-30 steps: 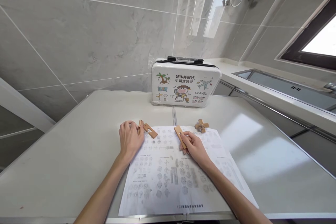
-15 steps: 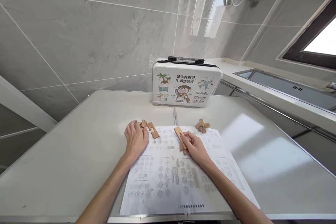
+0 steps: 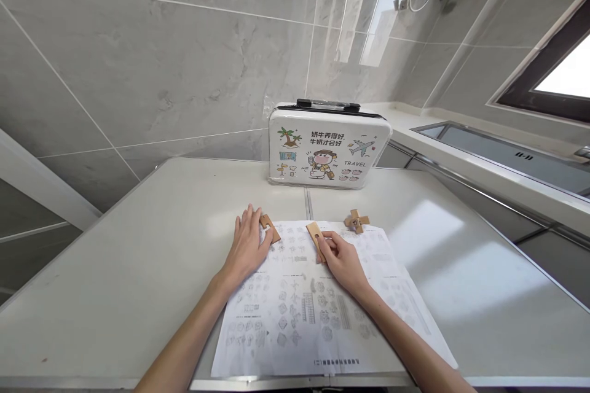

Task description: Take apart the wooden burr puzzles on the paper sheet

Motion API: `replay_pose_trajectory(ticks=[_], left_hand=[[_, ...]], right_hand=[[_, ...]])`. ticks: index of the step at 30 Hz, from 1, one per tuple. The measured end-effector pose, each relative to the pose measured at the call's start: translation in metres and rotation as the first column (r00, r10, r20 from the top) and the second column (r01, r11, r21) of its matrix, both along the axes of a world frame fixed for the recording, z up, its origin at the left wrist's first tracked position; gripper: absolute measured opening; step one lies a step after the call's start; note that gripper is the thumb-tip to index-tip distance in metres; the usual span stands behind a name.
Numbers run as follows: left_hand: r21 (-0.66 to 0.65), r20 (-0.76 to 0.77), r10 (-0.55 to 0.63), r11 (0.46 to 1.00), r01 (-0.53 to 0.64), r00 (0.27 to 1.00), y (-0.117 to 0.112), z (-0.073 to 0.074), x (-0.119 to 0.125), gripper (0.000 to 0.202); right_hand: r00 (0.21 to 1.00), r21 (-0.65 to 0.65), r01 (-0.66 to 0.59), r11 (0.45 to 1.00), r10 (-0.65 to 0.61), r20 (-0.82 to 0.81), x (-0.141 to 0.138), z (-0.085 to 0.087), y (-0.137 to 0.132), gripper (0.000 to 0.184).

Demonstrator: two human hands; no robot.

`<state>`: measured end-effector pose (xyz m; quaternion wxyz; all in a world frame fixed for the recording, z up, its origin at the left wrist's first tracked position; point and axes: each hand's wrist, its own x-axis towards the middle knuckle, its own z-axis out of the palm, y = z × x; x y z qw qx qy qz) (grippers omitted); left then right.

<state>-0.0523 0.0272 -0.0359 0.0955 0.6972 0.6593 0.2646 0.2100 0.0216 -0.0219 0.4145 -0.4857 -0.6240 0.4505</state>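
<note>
My right hand [image 3: 341, 258] pinches a flat wooden puzzle piece with a round hole [image 3: 314, 232], held tilted above the printed sheet [image 3: 299, 288]. Stretched out and slightly spread, the fingers of my left hand [image 3: 249, 239] rest at the sheet's upper left edge. Its thumb and index finger are at the left side of a notched wooden puzzle piece [image 3: 273, 233], which lies partly covered by them. What is beneath the left palm is hidden. A cross-shaped wooden assembly [image 3: 356, 221] sits at the upper right edge of the sheet, away from both hands.
A white cartoon-printed case [image 3: 329, 150] with a black handle stands upright at the back of the white table [image 3: 115, 270]. Behind it rises a grey tiled wall [image 3: 184, 61]. To the right is a counter with a sink [image 3: 507, 153].
My left hand has straightened its fingers and shifted right onto the notched piece. The small wooden piece that showed at its fingers is out of sight. My right hand stays almost still.
</note>
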Motion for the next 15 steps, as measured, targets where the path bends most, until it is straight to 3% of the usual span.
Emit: replay_pose_trajectory(ticks=[3,8,15], left_hand=[[-0.023,-0.028,-0.068,0.997,0.067,0.997,-0.001,0.002,0.001,0.064],[-0.052,-0.094,-0.165,0.986,0.161,0.982,-0.005,0.007,0.003,0.066],[-0.045,-0.097,-0.348,0.938,0.345,0.933,-0.010,0.009,0.011,0.066]], right_hand=[[0.991,0.073,0.084,0.994,-0.091,0.100,0.001,-0.003,0.001,0.048],[0.968,0.251,0.121,0.960,-0.170,0.184,0.003,-0.008,0.005,0.044],[0.962,0.192,0.067,0.979,-0.115,0.247,0.001,-0.009,0.003,0.042]])
